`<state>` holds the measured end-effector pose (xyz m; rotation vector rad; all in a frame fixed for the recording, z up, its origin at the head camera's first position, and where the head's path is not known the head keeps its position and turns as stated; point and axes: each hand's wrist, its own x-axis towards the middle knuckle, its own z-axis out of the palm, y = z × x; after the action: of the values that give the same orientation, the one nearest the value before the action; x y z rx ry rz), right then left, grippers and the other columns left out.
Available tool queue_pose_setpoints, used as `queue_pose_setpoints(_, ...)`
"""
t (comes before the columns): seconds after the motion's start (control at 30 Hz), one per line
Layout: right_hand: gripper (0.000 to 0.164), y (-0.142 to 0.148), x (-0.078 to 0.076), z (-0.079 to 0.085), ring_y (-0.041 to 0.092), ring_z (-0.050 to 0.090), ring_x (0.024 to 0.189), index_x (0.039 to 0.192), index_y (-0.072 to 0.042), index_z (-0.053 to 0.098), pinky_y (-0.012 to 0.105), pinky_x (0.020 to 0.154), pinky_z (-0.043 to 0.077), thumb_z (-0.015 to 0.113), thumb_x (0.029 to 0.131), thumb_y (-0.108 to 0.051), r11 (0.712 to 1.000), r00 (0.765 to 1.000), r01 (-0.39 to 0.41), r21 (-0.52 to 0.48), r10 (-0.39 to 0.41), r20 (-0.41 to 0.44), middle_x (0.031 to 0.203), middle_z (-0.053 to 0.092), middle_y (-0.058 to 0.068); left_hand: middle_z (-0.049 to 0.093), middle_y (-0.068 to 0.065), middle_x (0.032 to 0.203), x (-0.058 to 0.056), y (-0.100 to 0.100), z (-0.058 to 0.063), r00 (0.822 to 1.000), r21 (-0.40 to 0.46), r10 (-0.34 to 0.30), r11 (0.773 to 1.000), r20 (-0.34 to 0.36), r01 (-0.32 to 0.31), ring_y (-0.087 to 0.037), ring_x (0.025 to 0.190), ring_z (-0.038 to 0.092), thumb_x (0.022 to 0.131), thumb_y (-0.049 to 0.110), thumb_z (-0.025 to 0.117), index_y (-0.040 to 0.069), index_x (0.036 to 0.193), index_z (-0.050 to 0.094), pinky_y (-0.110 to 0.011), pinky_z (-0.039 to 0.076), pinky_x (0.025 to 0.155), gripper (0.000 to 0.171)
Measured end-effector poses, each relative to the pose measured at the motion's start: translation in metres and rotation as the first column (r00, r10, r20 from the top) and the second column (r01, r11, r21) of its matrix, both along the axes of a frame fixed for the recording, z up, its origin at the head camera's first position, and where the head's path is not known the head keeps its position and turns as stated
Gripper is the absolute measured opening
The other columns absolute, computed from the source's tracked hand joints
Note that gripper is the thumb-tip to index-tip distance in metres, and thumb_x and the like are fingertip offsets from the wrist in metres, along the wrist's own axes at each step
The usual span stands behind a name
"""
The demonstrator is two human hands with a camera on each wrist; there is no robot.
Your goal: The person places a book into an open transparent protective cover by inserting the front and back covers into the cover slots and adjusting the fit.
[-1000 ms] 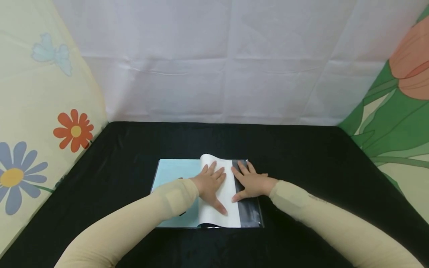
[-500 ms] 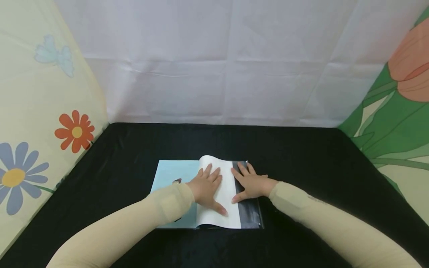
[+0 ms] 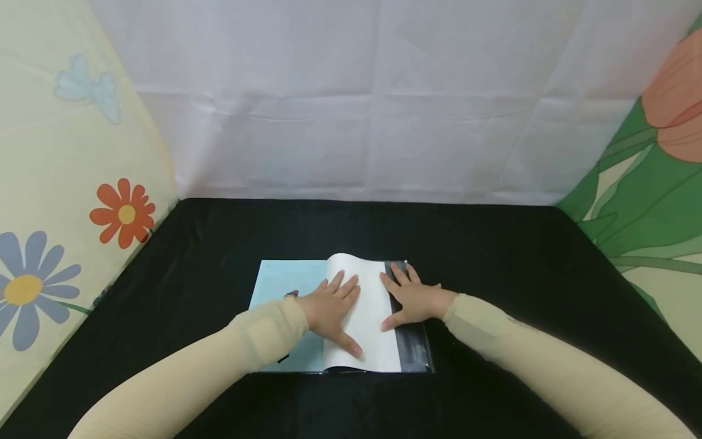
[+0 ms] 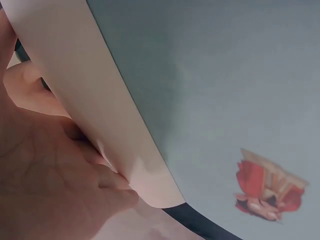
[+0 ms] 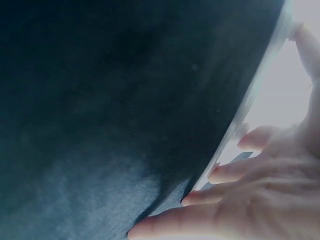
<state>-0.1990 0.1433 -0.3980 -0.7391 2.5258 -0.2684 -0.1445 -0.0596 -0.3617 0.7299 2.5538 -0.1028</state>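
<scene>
A book-like item lies flat on the black tabletop in the head view. Its left side is a light blue page [image 3: 290, 274]; a white page [image 3: 377, 347] bulges up beside it and covers the middle. Along the right runs a dark, glossy strip [image 3: 414, 350] with a clear plastic edge. Fingers spread, my left hand [image 3: 331, 312] rests on the white page, near the bulge. My right hand [image 3: 415, 302] lies spread over the white page's right edge and the dark strip. A small red printed figure [image 4: 270, 192] shows on the blue page in the left wrist view.
Black cloth [image 3: 493, 256] covers the table on all sides of the item. Behind it hangs a white cloth [image 3: 351, 122]. Flower-patterned cloths stand at the left [image 3: 49, 183] and the right [image 3: 652, 201].
My left hand has slid left across the white page, uncovering more of it. The white page's right edge sits slightly further right. My right hand has stayed nearly in place.
</scene>
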Motion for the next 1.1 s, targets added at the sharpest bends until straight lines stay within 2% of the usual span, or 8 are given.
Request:
queue_pose_setpoints(0.77, 0.105, 0.001, 0.0, -0.001, 0.05, -0.006, 0.129, 0.144, -0.006, 0.013, 0.082, 0.078, 0.015, 0.064, 0.071, -0.061, 1.0, 1.0, -0.009, -0.002, 0.009, -0.027, 0.149, -0.005, 0.025, -0.001, -0.006, 0.152, -0.003, 0.013, -0.011, 0.999, -0.052, 0.019, 0.999, 0.03, -0.018, -0.028, 0.135, -0.01, 0.069, 0.074, 0.055, 0.01, 0.145, 0.012, -0.042, 0.007, 0.11, 0.108)
queue_pose_setpoints(1.1, 0.104, 0.001, 0.0, -0.001, 0.051, -0.006, 0.129, 0.144, -0.006, 0.013, 0.082, 0.078, 0.015, 0.064, 0.072, -0.06, 1.0, 1.0, -0.008, -0.002, 0.008, -0.021, 0.148, -0.005, 0.025, -0.001, -0.005, 0.152, -0.004, 0.012, -0.012, 0.999, -0.018, 0.028, 0.999, 0.044, -0.028, -0.027, 0.135, -0.01, 0.069, 0.073, 0.056, 0.01, 0.145, 0.012, -0.043, 0.007, 0.11, 0.108)
